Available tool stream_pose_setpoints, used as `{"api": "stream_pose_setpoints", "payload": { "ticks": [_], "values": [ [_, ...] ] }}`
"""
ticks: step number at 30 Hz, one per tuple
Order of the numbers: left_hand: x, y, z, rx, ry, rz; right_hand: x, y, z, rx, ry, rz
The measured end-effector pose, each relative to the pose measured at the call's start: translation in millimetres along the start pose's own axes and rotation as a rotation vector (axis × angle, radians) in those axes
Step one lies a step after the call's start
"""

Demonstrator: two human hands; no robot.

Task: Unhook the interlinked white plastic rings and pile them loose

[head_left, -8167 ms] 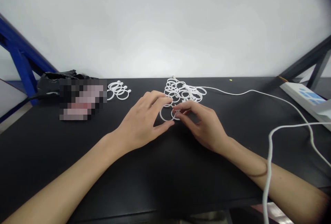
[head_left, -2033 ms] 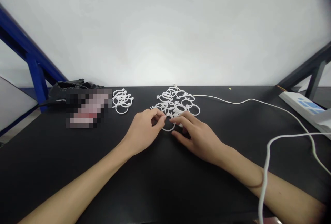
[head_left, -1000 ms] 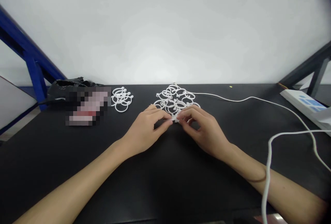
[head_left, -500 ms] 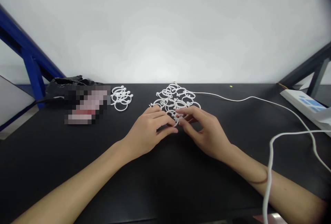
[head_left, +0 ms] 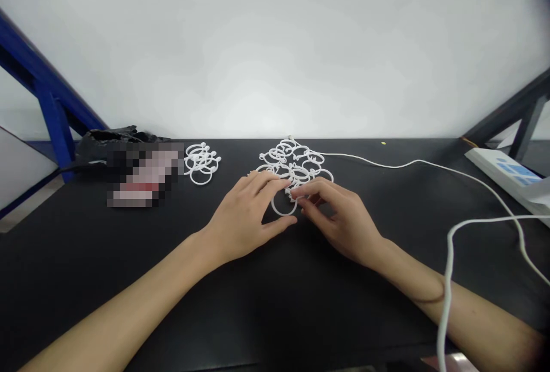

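Note:
A white plastic ring lies on the black table between my two hands. My left hand curls round its left side, thumb and forefinger on the hoop. My right hand pinches the ring's clasp end at the upper right. Just behind the hands sits a pile of white rings, several tangled together. A smaller bunch of white rings lies further left.
A white cable runs over my right forearm and across the table's right side. A white power strip sits at the right edge. A black bag and a blurred-out object lie at the back left, by a blue frame.
The ring was pinched tight between both hands a second ago; now the hands have spread slightly and the ring shows as a full hoop lying between them.

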State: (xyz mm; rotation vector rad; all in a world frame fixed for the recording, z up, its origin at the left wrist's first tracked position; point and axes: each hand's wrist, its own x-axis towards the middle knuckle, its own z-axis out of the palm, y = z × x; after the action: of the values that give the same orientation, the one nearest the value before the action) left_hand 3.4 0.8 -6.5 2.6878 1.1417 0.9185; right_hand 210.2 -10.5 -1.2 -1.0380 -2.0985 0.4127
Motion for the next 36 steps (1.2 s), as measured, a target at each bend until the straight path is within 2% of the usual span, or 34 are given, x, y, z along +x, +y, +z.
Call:
{"api": "stream_pose_setpoints", "payload": {
  "ticks": [23,29,32,36],
  "values": [
    [0,-1,1.4,0.010,0.028,0.049,-1,-1,-1,-0.032,-0.042,0.011],
    [1,-4,1.1,0.034,0.044,0.051,0,1,0,-0.037,0.000,0.031],
    [4,-14,-1.1,0.102,0.042,-0.013,1,2,0,-0.085,0.003,0.058],
    [7,-44,-10.9,0.311,0.071,-0.237,1,5,0,-0.217,-0.011,0.056]
  ]
}}
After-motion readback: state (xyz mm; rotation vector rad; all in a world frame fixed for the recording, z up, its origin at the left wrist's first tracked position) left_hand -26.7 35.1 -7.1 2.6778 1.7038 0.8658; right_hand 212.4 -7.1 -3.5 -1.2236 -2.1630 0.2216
